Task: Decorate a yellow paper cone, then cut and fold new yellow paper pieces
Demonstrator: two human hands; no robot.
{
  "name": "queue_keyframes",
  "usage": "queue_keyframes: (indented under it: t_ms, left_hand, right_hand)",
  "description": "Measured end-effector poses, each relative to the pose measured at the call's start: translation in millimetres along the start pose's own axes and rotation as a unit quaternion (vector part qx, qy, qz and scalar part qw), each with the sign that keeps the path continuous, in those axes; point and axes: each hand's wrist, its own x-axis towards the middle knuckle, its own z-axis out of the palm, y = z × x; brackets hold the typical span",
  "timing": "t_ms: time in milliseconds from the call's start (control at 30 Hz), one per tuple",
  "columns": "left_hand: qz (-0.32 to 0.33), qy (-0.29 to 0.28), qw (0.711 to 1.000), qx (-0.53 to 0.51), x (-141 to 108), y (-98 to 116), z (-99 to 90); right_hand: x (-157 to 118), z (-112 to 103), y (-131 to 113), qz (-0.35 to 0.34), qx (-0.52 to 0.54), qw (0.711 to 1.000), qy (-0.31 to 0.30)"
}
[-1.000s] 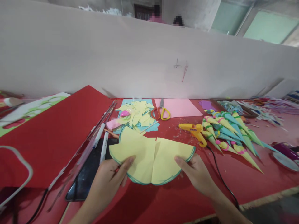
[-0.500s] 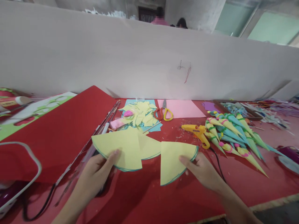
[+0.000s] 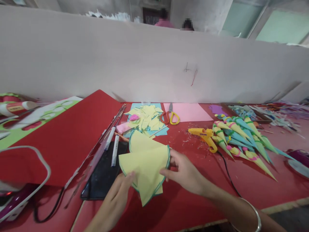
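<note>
Yellow paper sectors with blue-green curved edges point(image 3: 147, 161) overlap one another in front of me. My left hand point(image 3: 119, 190) pinches them at the lower left, thumb on top. On the right side, my right hand point(image 3: 184, 172) grips the curved edge of a yellow sector between thumb and fingers. Another yellow sector point(image 3: 142, 140) shows behind, on the far side. A black tablet-like slab point(image 3: 101, 180) lies partly under my left forearm, with a white marker point(image 3: 115, 149) on it.
Beyond the sectors lie yellow scraps point(image 3: 149, 116), scissors point(image 3: 170, 114) and a pink sheet point(image 3: 190, 112). To the right are a yellow glue gun point(image 3: 204, 135) with a cord and several decorated paper cones point(image 3: 241, 135). Red board point(image 3: 72, 138) covers the left side.
My right hand has moved left, bringing its yellow sector over those in my left hand. The left hand has shifted right and lower, uncovering the black slab and markers.
</note>
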Motion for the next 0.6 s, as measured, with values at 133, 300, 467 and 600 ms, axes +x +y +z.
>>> queue_keyframes:
  t_ms: [133, 300, 467, 600]
  left_hand:
    - [0.006, -0.027, 0.997, -0.066, 3.7, -0.7, 8.7]
    - [0.015, -0.004, 0.999, -0.032, 17.5, 4.4, -8.3]
    - [-0.02, 0.065, 0.995, 0.068, 23.7, -1.9, -42.6]
    - [-0.04, 0.069, 0.993, 0.083, 25.1, -10.0, -57.5]
  right_hand:
    - [11.5, 6.3, -3.2, -0.033, -0.011, 0.998, -0.053]
    - [43.6, -4.6, 10.7, -0.07, -0.158, 0.984, -0.038]
    - [70.9, -11.4, 34.6, -0.04, -0.453, 0.89, -0.006]
    - [78.6, -5.0, 42.9, -0.038, -0.504, 0.863, 0.008]
